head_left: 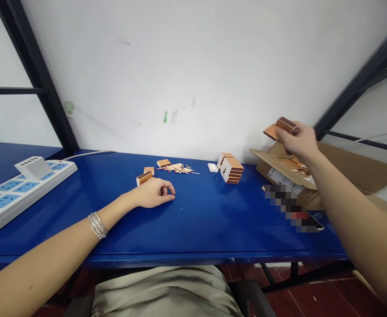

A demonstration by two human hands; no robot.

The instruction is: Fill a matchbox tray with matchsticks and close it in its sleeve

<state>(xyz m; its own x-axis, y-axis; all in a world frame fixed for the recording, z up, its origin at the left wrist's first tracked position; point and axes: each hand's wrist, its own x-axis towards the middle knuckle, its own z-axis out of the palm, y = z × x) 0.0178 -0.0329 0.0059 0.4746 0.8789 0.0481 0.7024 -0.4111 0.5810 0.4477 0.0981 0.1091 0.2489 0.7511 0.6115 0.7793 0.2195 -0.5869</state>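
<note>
My right hand (pixel 298 140) is raised above an open cardboard box (pixel 345 169) at the right and grips a few small orange matchboxes (pixel 279 128). More matchboxes lie inside that box. My left hand (pixel 153 193) rests on the blue table (pixel 196 220) with its fingers curled loosely and nothing in them; a single matchbox (pixel 144 177) lies just beyond it. Farther back are two more matchboxes (pixel 163 163), a scatter of loose matches (pixel 179 168) and a stack of matchboxes (pixel 230 168).
A white and blue power strip (pixel 11 189) with a charger block on it sits at the left. A small white piece (pixel 212 167) lies next to the stack. A phone (pixel 314 222) lies near the box. Black shelf posts flank a white wall.
</note>
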